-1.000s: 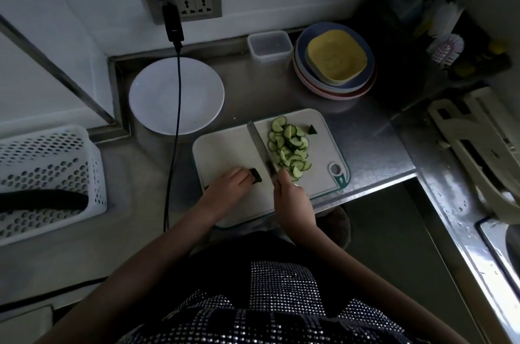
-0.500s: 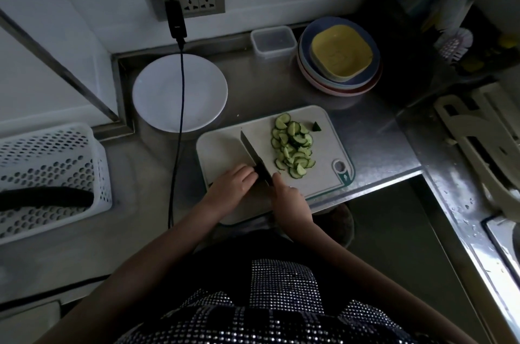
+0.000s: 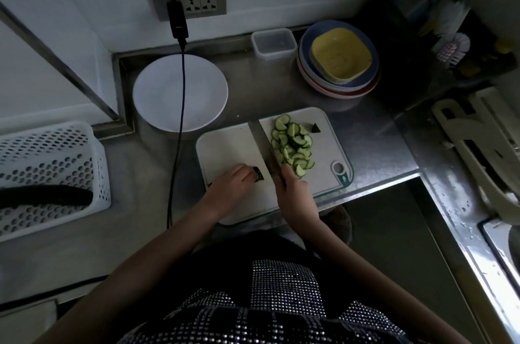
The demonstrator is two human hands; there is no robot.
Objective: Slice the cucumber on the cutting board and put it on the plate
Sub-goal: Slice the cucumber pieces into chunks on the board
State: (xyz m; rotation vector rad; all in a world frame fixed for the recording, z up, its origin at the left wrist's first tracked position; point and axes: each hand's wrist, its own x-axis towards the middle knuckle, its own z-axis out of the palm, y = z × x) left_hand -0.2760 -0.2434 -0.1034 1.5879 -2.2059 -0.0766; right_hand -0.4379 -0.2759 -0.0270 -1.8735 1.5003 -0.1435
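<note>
A white cutting board (image 3: 225, 144) lies on the steel counter. A pile of green cucumber slices (image 3: 292, 144) sits on its right half, with a small dark end piece (image 3: 315, 128) beyond it. My left hand (image 3: 230, 183) pinches the last dark cucumber stub (image 3: 258, 175) against the board. My right hand (image 3: 292, 191) grips the handle of a knife (image 3: 260, 141), whose blade lies flat-edged down on the board just left of the slices. An empty white plate (image 3: 157, 90) stands behind the board to the left.
A black charger cable (image 3: 180, 130) hangs from the wall socket across the plate and counter. A white perforated basket (image 3: 56, 163) holds a dark whole cucumber (image 3: 47, 195). Stacked coloured plates (image 3: 339, 61) and a clear box (image 3: 273, 42) stand at the back.
The knife blade, lifted and angled half a second ago, has come back down onto the board beside the slices. My left hand still holds the stub, slightly more of it showing.
</note>
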